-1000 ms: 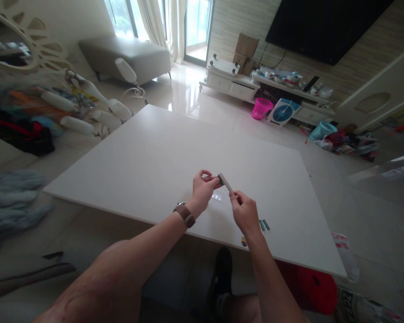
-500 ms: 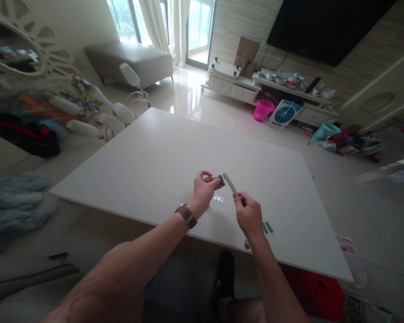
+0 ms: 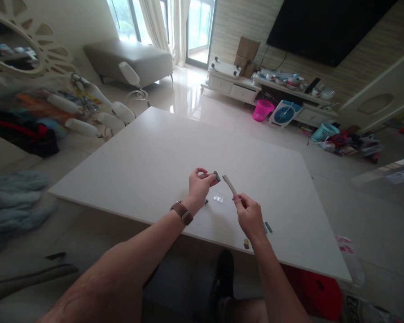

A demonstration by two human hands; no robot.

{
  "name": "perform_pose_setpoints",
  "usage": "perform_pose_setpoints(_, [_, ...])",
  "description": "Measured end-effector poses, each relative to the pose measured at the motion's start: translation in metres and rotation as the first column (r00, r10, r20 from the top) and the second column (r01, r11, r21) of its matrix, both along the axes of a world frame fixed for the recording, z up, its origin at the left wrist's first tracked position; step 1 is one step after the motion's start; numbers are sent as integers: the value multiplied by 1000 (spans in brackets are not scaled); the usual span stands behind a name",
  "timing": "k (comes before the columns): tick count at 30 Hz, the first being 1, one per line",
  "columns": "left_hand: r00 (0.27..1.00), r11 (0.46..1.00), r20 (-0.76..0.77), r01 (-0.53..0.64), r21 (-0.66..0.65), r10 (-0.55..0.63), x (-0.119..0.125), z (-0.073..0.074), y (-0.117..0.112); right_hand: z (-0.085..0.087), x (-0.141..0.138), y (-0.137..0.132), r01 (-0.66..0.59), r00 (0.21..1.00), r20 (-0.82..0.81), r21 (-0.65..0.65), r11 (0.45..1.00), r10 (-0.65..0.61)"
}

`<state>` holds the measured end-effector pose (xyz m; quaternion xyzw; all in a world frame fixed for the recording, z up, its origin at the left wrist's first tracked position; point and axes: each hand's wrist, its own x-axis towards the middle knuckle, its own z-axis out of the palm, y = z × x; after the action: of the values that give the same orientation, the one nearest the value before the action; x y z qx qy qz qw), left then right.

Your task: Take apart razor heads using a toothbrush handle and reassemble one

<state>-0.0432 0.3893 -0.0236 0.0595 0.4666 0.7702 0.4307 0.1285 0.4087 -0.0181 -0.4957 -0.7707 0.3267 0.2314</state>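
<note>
Above the white table [image 3: 161, 152], my left hand [image 3: 199, 186] pinches a small green and dark razor cartridge [image 3: 217, 176] between thumb and fingers. My right hand [image 3: 247, 211] grips a beige-grey razor handle [image 3: 229, 184], its tip pointing up and left. A small gap separates the handle's tip from the cartridge. Below them lies a clear plastic tray [image 3: 219, 198]. Beside my right forearm rest green strips [image 3: 268, 227], perhaps more cartridges, partly hidden by the arm. A small dark piece [image 3: 206, 202] shows by my left wrist.
Near the table's front edge is a small yellow and blue cartoon figure [image 3: 246, 243]. A chandelier with white shades [image 3: 116, 114] stands off the table's left side. Across the floor are a pink basket [image 3: 263, 110], a blue fan [image 3: 284, 112] and a low cabinet [image 3: 244, 93].
My left hand has moved left with the cartridge, widening the gap to the handle. The dark piece by the left wrist has come into view. My right hand stays nearly still.
</note>
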Motion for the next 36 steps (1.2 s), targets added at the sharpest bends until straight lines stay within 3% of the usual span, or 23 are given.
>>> perform_pose_setpoints(5, [1000, 999, 13, 25, 29, -25, 8, 1, 1, 1, -10, -2, -24, 1000, 16, 11, 1000, 24])
perform_pose_setpoints(12, [999, 999, -23, -35, 1, 35, -9, -6, 0, -7, 6, 3, -48, 994, 95, 17, 999, 46])
perform_pose_setpoints(24, [995, 995, 12, 103, 7, -103, 14, 0, -1, -4, -11, 1, -6, 999, 51, 70, 998, 2])
perform_pose_setpoints(32, [1000, 1000, -13, 15, 2, -15, -2, -5, 0, -6, 3, 1, -64, 993, 97, 16, 998, 62])
perform_pose_setpoints(36, [998, 999, -29, 52, 10, -51, 4, -4, 0, -4, -1, 1, -46, 995, 85, 31, 998, 43])
